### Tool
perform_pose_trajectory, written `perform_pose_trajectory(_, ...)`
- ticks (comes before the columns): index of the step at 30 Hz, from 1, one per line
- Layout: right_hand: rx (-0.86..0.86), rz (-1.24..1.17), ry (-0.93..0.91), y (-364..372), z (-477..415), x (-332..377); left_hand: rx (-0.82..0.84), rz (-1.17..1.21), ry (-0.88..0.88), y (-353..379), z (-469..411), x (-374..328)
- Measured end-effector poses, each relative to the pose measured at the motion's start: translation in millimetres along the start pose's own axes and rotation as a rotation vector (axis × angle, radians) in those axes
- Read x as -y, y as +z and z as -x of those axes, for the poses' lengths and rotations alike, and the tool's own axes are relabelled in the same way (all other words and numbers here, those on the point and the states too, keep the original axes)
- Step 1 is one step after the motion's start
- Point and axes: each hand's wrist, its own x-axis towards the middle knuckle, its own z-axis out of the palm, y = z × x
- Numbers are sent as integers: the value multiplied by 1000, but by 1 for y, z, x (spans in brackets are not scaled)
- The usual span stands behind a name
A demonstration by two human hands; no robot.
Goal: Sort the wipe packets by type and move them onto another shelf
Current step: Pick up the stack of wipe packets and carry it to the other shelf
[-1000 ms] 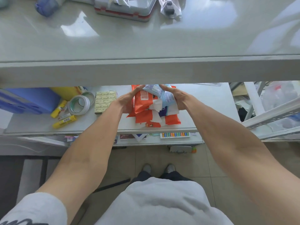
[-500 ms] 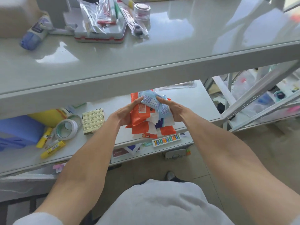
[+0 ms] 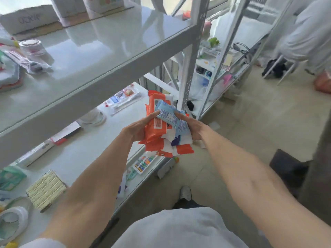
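I hold a stack of wipe packets (image 3: 157, 129) in the air between both hands, off the right end of the lower shelf (image 3: 86, 153). Most packets are orange and white; a light blue packet (image 3: 167, 116) lies on top. My left hand (image 3: 137, 130) presses the stack's left side with the thumb on top. My right hand (image 3: 194, 128) grips the right side, its fingers touching the blue packet. The packets underneath are partly hidden.
The upper shelf (image 3: 111, 49) holds a round tub (image 3: 31, 46) and boxes. On the lower shelf lie a tan box (image 3: 45, 190), a tape roll (image 3: 12, 220) and a toothbrush pack (image 3: 123, 102). A white upright post (image 3: 190, 61) stands right of the stack. A second rack (image 3: 231, 56) follows.
The stack has left the lower shelf and now hangs past its right end. My view has swung right, bringing the second rack and floor into sight.
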Motion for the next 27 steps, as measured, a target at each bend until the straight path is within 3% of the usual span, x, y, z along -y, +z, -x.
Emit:
perform_pose_trajectory(6,-264,-186,-164,-82,89,-25,249,-116,-80,101,-64,-20)
perform_pose_trajectory(15,-510,-382,-316,-176,199,-58,522,-336,-204,253,-153,-34)
perform_pose_trajectory(27,-676,-445,-322,-315,263,-23,628,-471,-201,401,-269,-82)
